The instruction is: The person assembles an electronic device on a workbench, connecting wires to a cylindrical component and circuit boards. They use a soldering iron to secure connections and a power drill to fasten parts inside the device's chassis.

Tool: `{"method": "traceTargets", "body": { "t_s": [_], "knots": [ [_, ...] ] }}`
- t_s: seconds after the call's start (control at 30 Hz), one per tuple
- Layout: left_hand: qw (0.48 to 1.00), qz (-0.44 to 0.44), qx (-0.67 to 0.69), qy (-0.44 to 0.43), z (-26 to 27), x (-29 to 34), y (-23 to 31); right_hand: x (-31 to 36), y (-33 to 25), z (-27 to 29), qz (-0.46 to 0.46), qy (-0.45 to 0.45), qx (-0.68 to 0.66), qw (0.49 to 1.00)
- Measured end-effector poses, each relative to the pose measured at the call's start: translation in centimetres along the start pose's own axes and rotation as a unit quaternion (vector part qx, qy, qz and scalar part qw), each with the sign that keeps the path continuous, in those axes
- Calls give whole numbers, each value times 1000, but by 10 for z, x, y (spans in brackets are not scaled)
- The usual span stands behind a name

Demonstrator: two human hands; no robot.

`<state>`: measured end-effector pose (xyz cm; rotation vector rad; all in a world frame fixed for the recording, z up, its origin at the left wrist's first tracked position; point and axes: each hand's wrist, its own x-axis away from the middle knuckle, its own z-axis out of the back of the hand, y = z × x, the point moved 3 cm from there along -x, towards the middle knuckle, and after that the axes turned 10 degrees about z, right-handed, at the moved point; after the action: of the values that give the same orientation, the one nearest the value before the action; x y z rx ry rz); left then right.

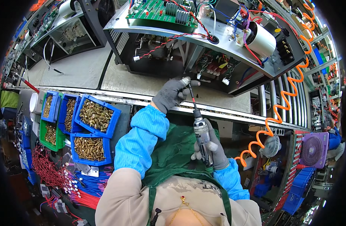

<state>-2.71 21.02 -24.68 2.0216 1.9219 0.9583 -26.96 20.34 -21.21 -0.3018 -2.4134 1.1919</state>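
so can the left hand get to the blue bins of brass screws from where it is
Probably yes. The left hand is up at the tip of the electric screwdriver, pinching near the bit, and the blue bins of brass screws sit open-topped just to its left with nothing between them. It would have to let go first.

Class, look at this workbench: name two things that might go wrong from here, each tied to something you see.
The left hand pinches the tip of the powered screwdriver; if the bit spins, the glove could catch. The red and black wires hang loose near the open chassis, so the bit may snag them.
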Motion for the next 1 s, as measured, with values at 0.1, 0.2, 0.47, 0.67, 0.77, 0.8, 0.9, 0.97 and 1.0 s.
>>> {"method": "traceTargets", "body": {
  "t_s": [0.1, 0.2, 0.47, 0.67, 0.77, 0.8, 0.9, 0.97, 1.0],
  "knots": [
    [999, -19, 10, 32, -9, -2, -2, 0, 3, 0, 9, 19, 17, 1000],
    [995, -40, 63, 63, 9, -21, -15, -4, 4, 1, 37, 35, 29, 998],
    [617, -356, -658, 244, -5, 1, -20, -44, -3, 10, 139, 56, 26, 988],
    [685, -379, -575, 237, 9, 0, -31, -50, 0, 8, 161, 71, 45, 983],
    [647, -400, -610, 223, 10, 0, -32, -52, 1, -4, 159, 112, 118, 974],
    [615, -417, -633, 217, 9, 1, -32, -51, 2, -8, 165, 120, 120, 972],
    [985, -71, 46, 152, 14, -5, -43, -53, 9, -15, 172, 132, 107, 970],
    [984, -70, -3, 161, 18, -2, -39, -57, 21, -10, 178, 57, -75, 979],
    [983, -69, -28, 166, 21, -1, -37, -58, 24, -10, 179, 18, -165, 970]
  ]
}}
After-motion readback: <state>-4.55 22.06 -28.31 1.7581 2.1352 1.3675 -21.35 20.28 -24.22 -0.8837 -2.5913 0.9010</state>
